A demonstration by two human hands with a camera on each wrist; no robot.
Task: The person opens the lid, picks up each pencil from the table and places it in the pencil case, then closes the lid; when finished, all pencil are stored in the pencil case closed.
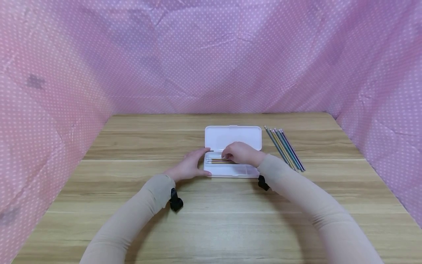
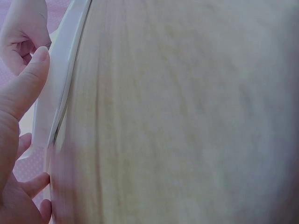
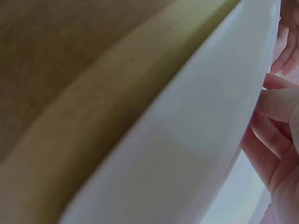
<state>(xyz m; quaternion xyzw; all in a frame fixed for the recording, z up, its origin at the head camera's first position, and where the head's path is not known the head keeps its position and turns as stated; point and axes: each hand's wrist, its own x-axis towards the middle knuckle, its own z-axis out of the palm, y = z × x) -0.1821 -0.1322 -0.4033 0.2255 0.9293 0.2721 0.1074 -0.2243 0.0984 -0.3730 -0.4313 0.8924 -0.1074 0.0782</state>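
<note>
A white pencil case (image 1: 230,170) lies open on the table, its lid (image 1: 232,136) folded back away from me. Inside it several pencils (image 1: 215,161) lie lengthwise in the rear compartment, eraser ends to the left. My left hand (image 1: 188,165) grips the left end of the case, thumb at the front corner and fingers at the back one. Over the rear compartment, my right hand (image 1: 242,152) has its fingertips curled down onto a pencil; the hand hides the pencils' right ends. In the right wrist view its fingers (image 3: 275,105) bend behind the white case wall.
More pencils (image 1: 284,149) in blue, yellow, green and purple lie in a slanted row to the right of the case. The wooden table (image 1: 211,227) meets a pink dotted cloth (image 1: 211,73) at the back and sides. Black wrist cameras hang under both wrists.
</note>
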